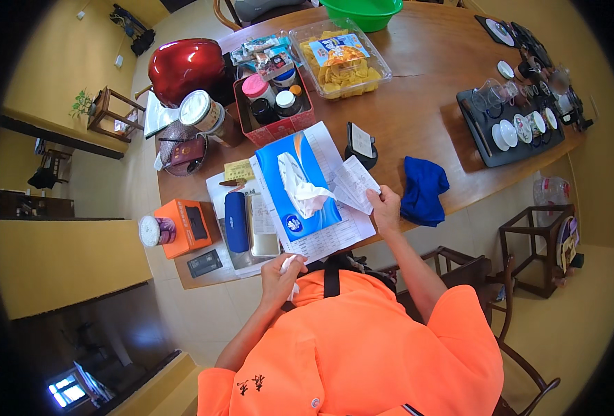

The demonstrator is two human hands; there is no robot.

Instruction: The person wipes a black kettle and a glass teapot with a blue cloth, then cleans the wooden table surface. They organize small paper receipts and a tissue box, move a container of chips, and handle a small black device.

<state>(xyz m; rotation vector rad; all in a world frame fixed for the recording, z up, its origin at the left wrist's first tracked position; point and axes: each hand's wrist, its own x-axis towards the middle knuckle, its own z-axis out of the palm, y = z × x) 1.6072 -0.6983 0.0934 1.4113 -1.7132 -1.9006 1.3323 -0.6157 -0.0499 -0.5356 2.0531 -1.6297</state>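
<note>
Close to my body at the table's near edge, my left hand [278,283] is closed around a crumpled white tissue [294,288]. My right hand [385,210] pinches the edge of a small printed paper slip [355,184], tilted beside a blue tissue pack [290,223]. A white tissue [297,182] sticks out of the pack's opening. Under the pack lie printed paper sheets [348,231]. To the right of my right hand is a folded dark blue cloth [423,191]. A black stand with a pale card [361,144] is just beyond the slip.
Left of the pack are a blue glasses case [236,222], an orange box [185,229] and a lidded jar [156,231]. Farther back stand a red box of bottles [274,128], a snack tub [339,59] and a green basin [366,14]. A tea tray [485,142] sits right.
</note>
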